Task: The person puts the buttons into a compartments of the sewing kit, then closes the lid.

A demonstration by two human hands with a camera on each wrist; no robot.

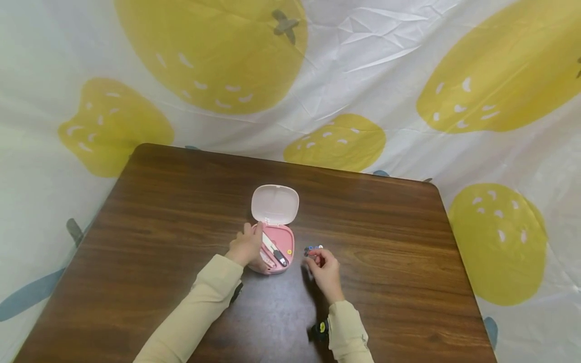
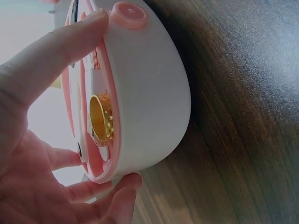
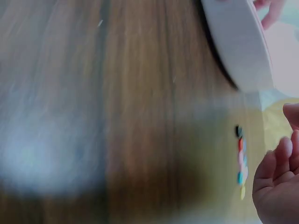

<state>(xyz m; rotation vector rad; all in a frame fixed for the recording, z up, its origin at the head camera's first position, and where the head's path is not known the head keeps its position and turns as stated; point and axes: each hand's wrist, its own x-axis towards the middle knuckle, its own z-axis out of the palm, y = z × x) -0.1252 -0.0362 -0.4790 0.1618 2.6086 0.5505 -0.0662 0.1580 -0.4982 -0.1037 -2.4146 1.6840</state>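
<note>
My left hand point(image 1: 246, 245) holds a pink and white case point(image 1: 290, 237) whose lid point(image 1: 275, 204) stands open behind it. In the left wrist view my thumb lies on its rim beside a round pink catch point(image 2: 129, 15), and the fingers bend round the other end. Inside are a slim white and black tool point(image 1: 275, 250), a small yellow round piece point(image 1: 289, 251) and a gold bumpy ring point(image 2: 101, 119). My right hand point(image 1: 325, 270), fingers bent, is at several small coloured pieces point(image 3: 240, 158) on the table; I cannot tell whether it pinches one.
The dark wood table point(image 1: 390, 237) has rounded far corners. A white curtain point(image 1: 399, 96) with yellow fruit prints hangs behind its far edge and along both sides.
</note>
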